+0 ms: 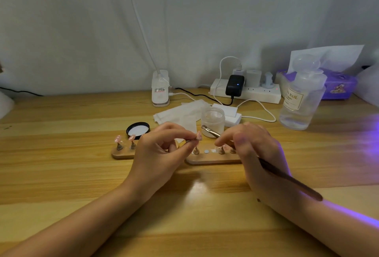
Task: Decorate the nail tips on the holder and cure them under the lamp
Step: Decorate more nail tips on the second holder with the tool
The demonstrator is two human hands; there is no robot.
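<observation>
1. A clear pump bottle [301,101], standing right of the white power strip [246,92], carries a cream label whose large line ends in "NAIL"; the smaller print beneath is too fine to read.
2. A white clip lamp base [160,88], left of the power strip, bears a sticker with illegible print.

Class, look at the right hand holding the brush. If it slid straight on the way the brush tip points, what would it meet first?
Probably the small open jar: the brush in the right hand aims up-left, its tip already overlapping the jar's front. Depth is unclear from this one view, so it may pass just short.
</observation>
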